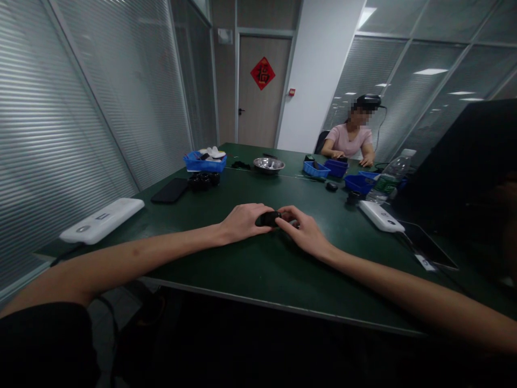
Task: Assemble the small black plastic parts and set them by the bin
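A small black rounded object point(270, 218) is between my two hands, low over the green table point(250, 269); its exact kind does not show. My left hand point(245, 220) has its thumb and fingers closed on the object's left side. From the right, the bent fingers and thumb of my right hand point(302, 229) pinch the other end. Fingers cover part of the object. A small shiny dark bit shows under my right fingers, too small to name.
Behind my hands stand a metal bowl point(269, 165), a blue basket point(204, 162) of white parts and several blue bins. A phone point(170, 191) and white power bank point(103, 220) lie left. A bottle point(390, 178) and tablet point(430, 245) are right. A person point(349, 137) sits across.
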`<state>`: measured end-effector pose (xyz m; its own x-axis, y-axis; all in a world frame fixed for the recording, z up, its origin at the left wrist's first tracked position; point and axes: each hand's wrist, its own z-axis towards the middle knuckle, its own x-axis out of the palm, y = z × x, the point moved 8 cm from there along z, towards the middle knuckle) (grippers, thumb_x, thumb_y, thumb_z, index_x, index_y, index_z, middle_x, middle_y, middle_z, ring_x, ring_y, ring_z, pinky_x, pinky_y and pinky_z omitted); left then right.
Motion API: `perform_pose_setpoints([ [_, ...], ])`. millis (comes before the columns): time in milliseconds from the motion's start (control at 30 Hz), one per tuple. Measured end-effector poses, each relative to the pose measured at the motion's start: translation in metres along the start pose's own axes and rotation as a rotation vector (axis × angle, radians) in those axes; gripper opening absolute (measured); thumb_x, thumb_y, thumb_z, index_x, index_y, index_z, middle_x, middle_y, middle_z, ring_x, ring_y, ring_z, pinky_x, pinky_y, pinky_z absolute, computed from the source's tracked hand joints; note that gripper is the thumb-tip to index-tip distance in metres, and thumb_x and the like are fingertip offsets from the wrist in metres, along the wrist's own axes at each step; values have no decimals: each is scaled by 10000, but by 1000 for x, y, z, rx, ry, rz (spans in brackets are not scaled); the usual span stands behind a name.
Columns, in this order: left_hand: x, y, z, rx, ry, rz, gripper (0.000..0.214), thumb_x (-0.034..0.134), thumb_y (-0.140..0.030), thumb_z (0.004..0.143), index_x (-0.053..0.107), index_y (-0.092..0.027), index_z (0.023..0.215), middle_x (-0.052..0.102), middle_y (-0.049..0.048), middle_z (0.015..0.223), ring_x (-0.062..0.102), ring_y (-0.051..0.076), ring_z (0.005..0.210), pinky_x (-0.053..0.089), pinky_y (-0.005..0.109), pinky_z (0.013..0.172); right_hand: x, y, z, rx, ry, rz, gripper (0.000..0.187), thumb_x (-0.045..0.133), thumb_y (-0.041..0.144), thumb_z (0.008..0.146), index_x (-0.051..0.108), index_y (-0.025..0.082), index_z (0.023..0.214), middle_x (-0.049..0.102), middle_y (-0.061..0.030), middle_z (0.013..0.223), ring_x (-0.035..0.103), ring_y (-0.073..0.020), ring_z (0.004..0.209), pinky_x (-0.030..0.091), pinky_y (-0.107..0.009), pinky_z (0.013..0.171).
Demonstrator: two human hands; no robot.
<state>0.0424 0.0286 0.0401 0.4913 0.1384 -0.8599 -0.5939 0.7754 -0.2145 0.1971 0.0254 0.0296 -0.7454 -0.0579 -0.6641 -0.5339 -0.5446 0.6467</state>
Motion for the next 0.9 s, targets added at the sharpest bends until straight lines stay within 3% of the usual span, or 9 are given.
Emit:
perform_pose_setpoints([
  [200, 2, 2, 0, 3, -3, -12, 410, 740, -360, 908, 650, -186, 1267, 722, 77, 1157, 694, 246, 1038, 542, 358, 878, -1, 10, -1, -116, -14, 24, 346, 707, 366, 931, 621, 257, 1248, 686, -54, 1171, 651, -223, 1020, 547, -348, 774],
  [433, 0, 1, 0, -16, -7, -6, 440, 744, -378, 905, 644, -169, 1279, 722, 90, 1191, 691, 253, 1060, 540, 363, 890, -2, 0, 0, 3, -34, -6, 321, 640, 466, 972, 629, 242, 1202, 706, -43, 1018, 675, -217, 917, 551, -377, 783],
  [733, 2, 1, 0, -9, 12, -63, 433, 712, -428, 930, 658, -190, 1287, 732, 80, 1151, 696, 243, 1022, 530, 338, 839, -3, 15, -4, -157, -27, -4, 341, 682, 267, 920, 629, 249, 1256, 662, -71, 1195, 638, -238, 1048, 568, -378, 821],
  [900, 1, 3, 0, -15, -5, -49, 436, 725, -382, 918, 647, -174, 1294, 724, 89, 1184, 693, 247, 1048, 537, 358, 879, -4, 10, -2, -61, -49, 3, 370, 673, 375, 947, 603, 245, 1285, 678, -79, 1209, 657, -241, 1051, 567, -375, 794],
])
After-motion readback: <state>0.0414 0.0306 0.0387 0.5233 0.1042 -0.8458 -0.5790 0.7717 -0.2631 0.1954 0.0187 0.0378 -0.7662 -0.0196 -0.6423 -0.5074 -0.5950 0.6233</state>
